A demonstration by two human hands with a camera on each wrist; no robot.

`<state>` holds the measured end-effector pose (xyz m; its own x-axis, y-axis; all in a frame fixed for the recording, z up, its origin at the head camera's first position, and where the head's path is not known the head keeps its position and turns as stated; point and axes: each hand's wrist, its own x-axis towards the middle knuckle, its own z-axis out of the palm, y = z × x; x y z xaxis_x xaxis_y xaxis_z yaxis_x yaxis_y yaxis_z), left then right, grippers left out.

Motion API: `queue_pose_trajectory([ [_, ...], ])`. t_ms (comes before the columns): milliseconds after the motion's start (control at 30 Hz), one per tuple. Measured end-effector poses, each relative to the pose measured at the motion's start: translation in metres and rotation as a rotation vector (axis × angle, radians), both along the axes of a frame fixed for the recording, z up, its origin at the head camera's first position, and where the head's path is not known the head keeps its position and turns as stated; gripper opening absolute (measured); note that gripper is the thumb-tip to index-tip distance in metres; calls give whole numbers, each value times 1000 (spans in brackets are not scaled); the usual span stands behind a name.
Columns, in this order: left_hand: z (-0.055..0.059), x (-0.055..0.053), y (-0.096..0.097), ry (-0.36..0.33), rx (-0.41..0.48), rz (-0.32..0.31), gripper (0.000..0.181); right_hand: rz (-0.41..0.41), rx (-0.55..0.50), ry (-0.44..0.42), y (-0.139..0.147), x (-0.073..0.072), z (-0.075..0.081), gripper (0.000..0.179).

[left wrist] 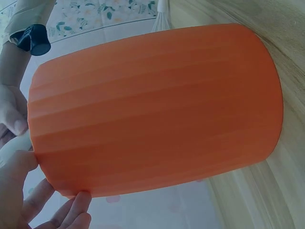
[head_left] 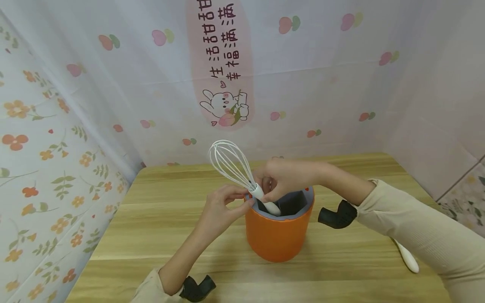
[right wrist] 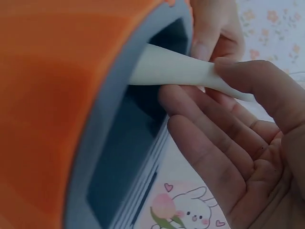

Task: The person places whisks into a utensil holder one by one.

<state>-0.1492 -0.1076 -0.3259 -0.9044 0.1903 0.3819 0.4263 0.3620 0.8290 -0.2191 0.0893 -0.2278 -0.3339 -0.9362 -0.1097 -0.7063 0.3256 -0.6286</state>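
Note:
My right hand pinches a white whisk between thumb and fingers near the top of its handle. The whisk tilts, its wire loops up to the left and the handle's lower end inside the mouth of an orange utensil holder. This holder stands upright on the table, with a grey rim and dark compartments inside. At its left rim my left hand grips the edge, the thumb and fingers touching the orange wall. The handle's tip is hidden in the right wrist view.
On the wooden table, a white handle lies at the right, partly hidden under the right sleeve. White whisk wires show behind the holder in the left wrist view. A printed curtain hangs behind the table. Black mounts sit at both wrists.

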Motion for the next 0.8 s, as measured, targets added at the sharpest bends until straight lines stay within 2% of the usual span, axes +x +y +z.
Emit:
queue_pose_trajectory([
  [300,1,0,1,4,-11,-10,18,-41,77,-15,2,0,0,10],
  [533,1,1,0,3,-15,-1,14,7,118,12,-4,-2,-8,5],
  [800,1,1,0,-3,-23,11,15,1,174,50,-9,-1,-13,10],
])
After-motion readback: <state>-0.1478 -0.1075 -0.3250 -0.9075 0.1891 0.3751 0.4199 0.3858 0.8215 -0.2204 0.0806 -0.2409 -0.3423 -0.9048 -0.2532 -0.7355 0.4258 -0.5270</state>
